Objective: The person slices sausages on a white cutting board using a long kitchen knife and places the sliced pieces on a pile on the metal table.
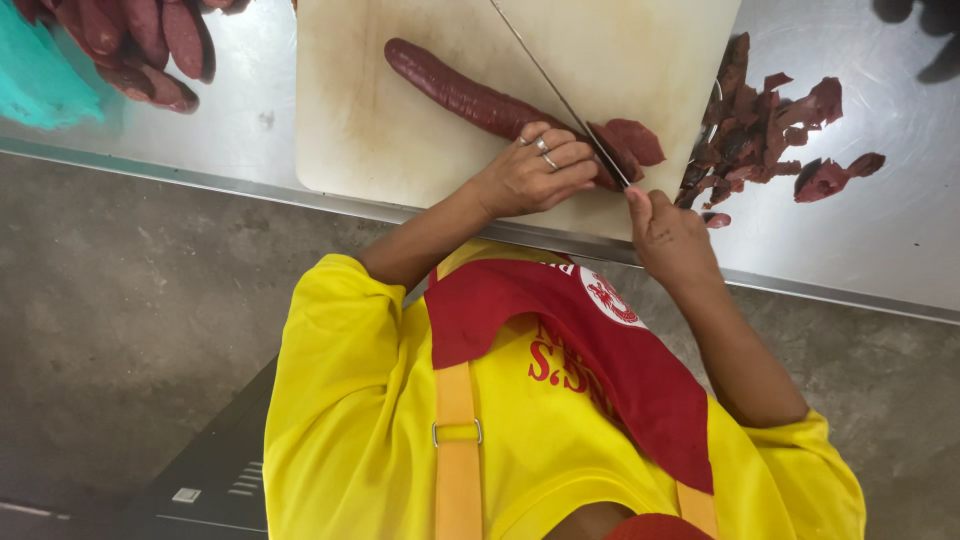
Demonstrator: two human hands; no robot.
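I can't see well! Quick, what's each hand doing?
Left hand: fingers curled, pressing down the long red sausage.
Right hand: closed around the knife.

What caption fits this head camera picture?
Right hand slices a red sausage with a knife; left hand steadies it.

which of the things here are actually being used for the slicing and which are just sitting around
In use:
left hand
right hand
long thin-bladed knife
long dark red sausage
pale rectangular cutting board
heap of dark red slices

Lying about:
pile of whole dark red sausages
turquoise cloth
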